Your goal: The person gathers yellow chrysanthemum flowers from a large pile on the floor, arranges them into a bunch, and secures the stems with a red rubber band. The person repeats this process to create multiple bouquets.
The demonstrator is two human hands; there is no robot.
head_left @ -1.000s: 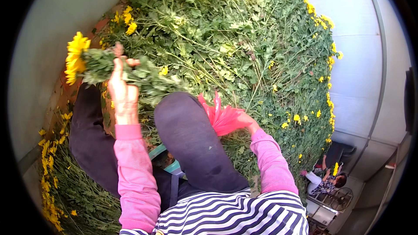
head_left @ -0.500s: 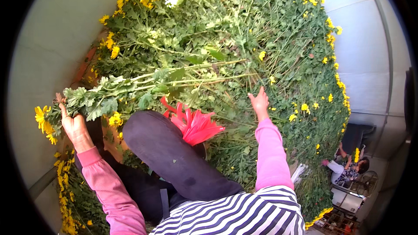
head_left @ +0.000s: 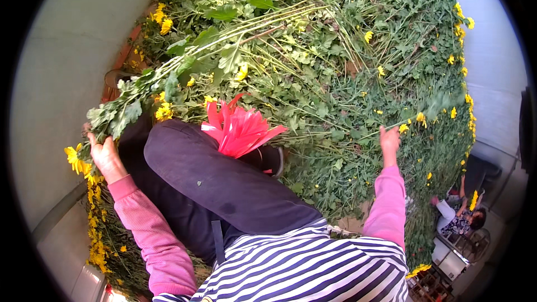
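At far left, your left hand (head_left: 106, 157) is closed around the flower bunch (head_left: 131, 103), just behind its yellow heads (head_left: 74, 157), the stems slanting up and away to the right; a snug but light grip should spare the petals. By your knee (head_left: 179, 145) lie the red plastic strips (head_left: 239, 131), apart from both hands, so best hold that leg level. Farther right, your right hand (head_left: 390, 144) looks pinched on a thin stem (head_left: 368, 135) above the heap (head_left: 313, 106); draw it along its own length, since tangled neighbours could snap it. As for what's unclear: leaves cover part of your left fingers, the lower end of the strips is hard to make out, the foliage beyond your right hand is blurred, and the co-worker (head_left: 461, 221) at far right is small and dim
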